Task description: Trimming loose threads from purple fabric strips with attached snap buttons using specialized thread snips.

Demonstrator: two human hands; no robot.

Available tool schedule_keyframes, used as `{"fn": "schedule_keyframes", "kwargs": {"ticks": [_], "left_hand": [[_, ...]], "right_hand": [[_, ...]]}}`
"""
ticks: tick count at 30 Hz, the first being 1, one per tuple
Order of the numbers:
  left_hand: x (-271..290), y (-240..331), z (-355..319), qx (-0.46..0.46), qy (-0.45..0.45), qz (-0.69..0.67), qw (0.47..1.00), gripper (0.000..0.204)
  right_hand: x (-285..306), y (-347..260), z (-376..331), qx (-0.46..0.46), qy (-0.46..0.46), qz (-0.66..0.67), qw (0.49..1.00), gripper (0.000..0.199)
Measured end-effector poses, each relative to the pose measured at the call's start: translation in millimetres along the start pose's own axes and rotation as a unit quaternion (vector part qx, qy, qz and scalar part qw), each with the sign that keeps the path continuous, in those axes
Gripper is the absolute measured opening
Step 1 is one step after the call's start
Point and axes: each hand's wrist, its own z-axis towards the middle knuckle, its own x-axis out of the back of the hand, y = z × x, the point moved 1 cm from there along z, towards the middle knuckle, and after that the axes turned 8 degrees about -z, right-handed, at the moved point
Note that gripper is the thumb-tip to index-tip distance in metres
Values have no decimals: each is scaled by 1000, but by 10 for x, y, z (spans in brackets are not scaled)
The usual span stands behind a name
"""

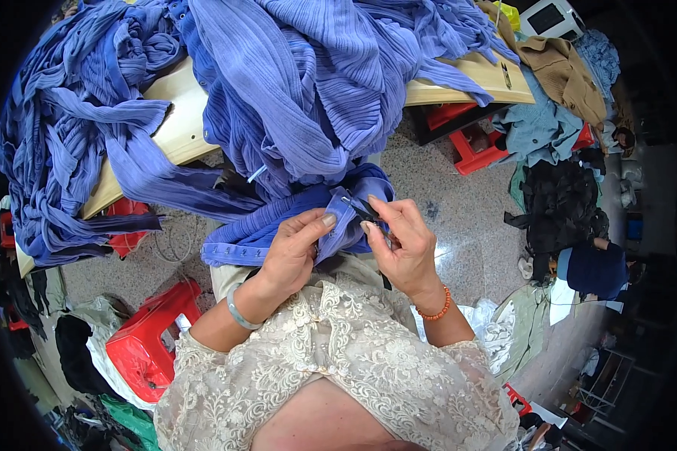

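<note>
A blue-violet ribbed garment [271, 219] lies across my lap, with a row of small fasteners along its lower left edge. My left hand [292, 246] pinches a fold of it between thumb and fingers. Close by on the right, my right hand [405, 244] is closed around a small dark tool [365, 213] with a metal tip, which looks like thread snips. Its tip lies against the cloth just beside my left thumb. My right fingers partly cover the tool.
Blue-violet ribbed garments [278, 83] are heaped on the wooden table [180, 113] and hang over its near edge. A red stool [147, 342] stands at my left. At the right are light blue clothes [541, 124], a brown garment [560, 71] and a black cloth pile [553, 203].
</note>
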Motion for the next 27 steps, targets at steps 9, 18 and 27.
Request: {"fn": "schedule_keyframes", "kwargs": {"ticks": [9,18,27], "left_hand": [[42,-18,19,6,-17,15,1000,25],[29,2,16,-7,-17,-4,1000,27],[37,-36,24,-9,-16,8,1000,26]], "right_hand": [[21,-28,-10,20,-14,15,1000,35],[28,4,-48,26,2,30,999,36],[25,-6,-74,29,-10,11,999,35]]}}
